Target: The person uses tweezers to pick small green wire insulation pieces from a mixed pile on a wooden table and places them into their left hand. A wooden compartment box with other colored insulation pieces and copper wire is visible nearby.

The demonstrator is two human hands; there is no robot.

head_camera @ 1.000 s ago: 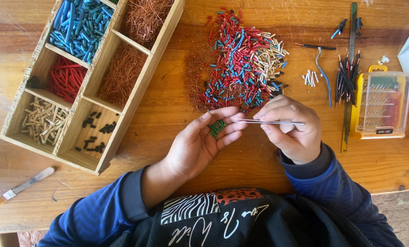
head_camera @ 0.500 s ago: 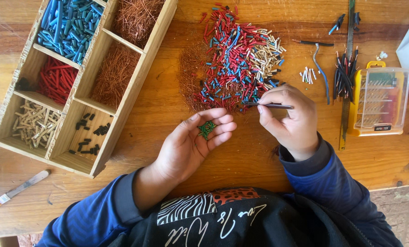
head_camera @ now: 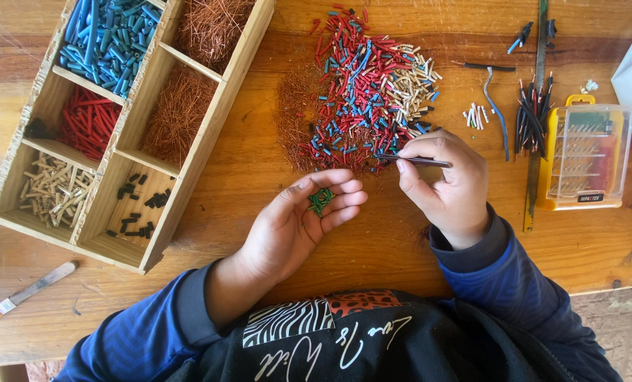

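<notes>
**Tweezers returned to the pile; green pieces kept in palm**

The tweezers (head_camera: 415,160), pinched in the right hand (head_camera: 447,180) fingers, have been moved from the left hand (head_camera: 294,226) back to the mixed pile (head_camera: 365,85). Green pieces (head_camera: 321,200) are cupped in half-curled left fingers. Sorting is judged ongoing; the wooden tray (head_camera: 210,134) sits far left on the worktop (head_camera: 259,177).

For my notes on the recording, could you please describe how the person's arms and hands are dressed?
Both hands, the left hand and the right hand, are bare, with no gloves, rings or watch showing. Each arm wears a long blue sleeve that ends at the wrist in a darker cuff.
</notes>
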